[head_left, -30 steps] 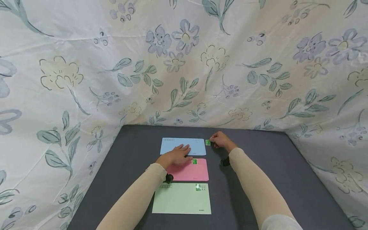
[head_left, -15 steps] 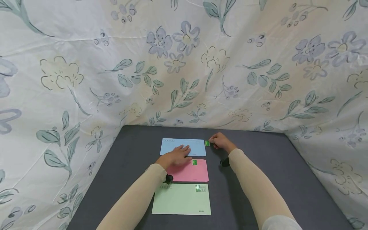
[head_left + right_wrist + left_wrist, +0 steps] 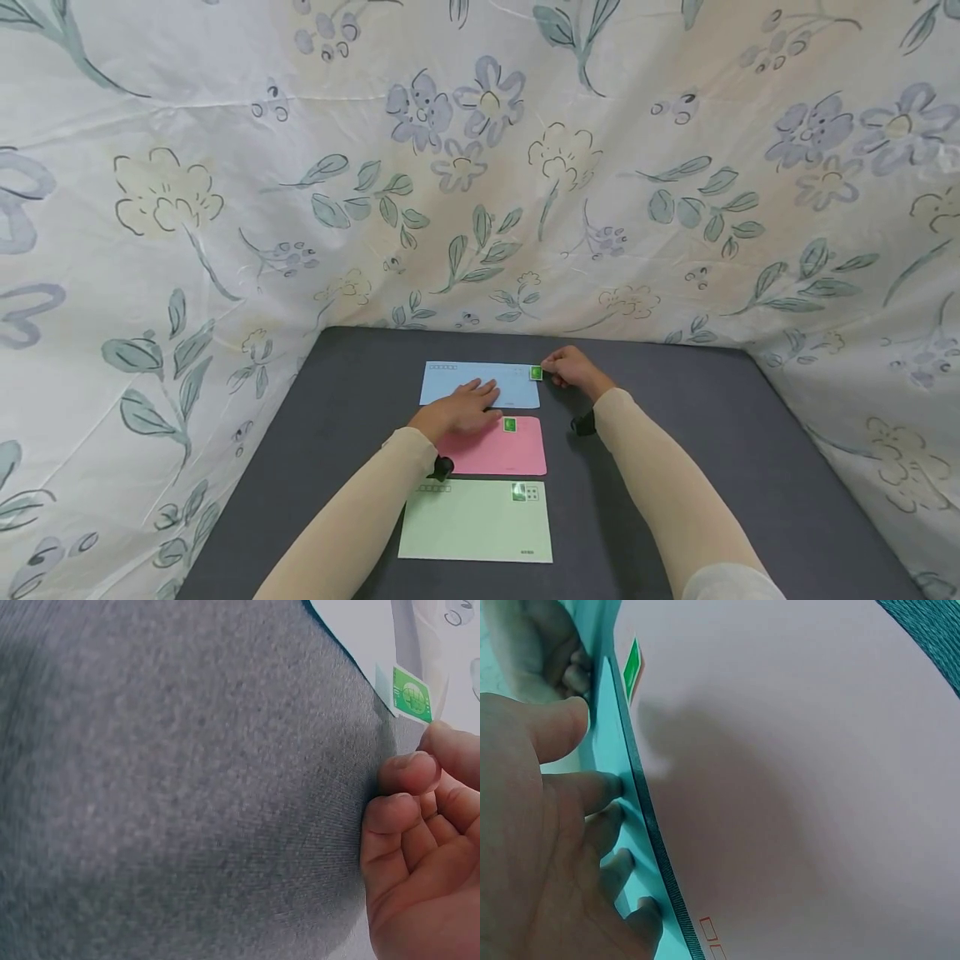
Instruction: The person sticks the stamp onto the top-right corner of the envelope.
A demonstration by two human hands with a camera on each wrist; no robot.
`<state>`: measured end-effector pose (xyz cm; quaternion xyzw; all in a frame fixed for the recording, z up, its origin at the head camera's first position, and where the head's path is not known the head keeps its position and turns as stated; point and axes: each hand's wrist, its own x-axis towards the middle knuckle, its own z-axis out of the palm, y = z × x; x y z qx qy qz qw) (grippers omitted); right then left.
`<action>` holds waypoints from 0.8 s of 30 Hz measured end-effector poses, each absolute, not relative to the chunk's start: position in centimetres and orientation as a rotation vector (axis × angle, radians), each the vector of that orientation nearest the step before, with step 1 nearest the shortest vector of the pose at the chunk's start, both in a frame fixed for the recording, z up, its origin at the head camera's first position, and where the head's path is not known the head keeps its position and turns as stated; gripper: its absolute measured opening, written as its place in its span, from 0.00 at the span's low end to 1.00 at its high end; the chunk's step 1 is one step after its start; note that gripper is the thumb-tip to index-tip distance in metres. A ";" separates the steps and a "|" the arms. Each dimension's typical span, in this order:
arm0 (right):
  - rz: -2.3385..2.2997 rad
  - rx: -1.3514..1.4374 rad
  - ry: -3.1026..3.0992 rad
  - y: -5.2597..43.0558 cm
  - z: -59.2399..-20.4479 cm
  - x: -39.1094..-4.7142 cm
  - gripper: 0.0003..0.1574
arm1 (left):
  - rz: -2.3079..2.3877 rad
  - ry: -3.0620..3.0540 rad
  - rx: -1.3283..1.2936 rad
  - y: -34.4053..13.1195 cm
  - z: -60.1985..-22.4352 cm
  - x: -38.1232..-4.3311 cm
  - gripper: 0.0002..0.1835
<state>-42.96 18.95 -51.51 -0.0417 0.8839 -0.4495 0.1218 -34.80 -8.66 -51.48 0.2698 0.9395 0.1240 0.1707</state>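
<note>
My right hand (image 3: pixel 572 367) pinches a green stamp (image 3: pixel 536 372) by its edge between thumb and forefinger. In the head view the stamp overlaps the right end of the blue envelope (image 3: pixel 442 379), near its upper corner. The right wrist view shows the same stamp (image 3: pixel 412 694) tilted beside the envelope's corner, the other fingers curled below. Fingers spread, my left hand (image 3: pixel 467 410) rests on the blue envelope's lower edge, its thumb over the pink envelope (image 3: pixel 495 454). That pink envelope bears a green stamp (image 3: pixel 510 425) at its upper right.
Nearest to me lies a pale green envelope (image 3: pixel 472 525), with a green stamp (image 3: pixel 518 492) beside a printed square. All three envelopes lie in a column on the dark grey table (image 3: pixel 645 417). A floral cloth (image 3: pixel 480 167) hangs behind and at both sides.
My right hand has moved slightly left with the stamp, from beside the blue envelope to over its right edge. The left hand has stayed in place.
</note>
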 end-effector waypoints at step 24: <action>-1.329 -0.077 2.521 15.9 -51.3 -43.4 0.15 | 0.305 2.673 0.795 -8.8 -51.4 -34.6 0.36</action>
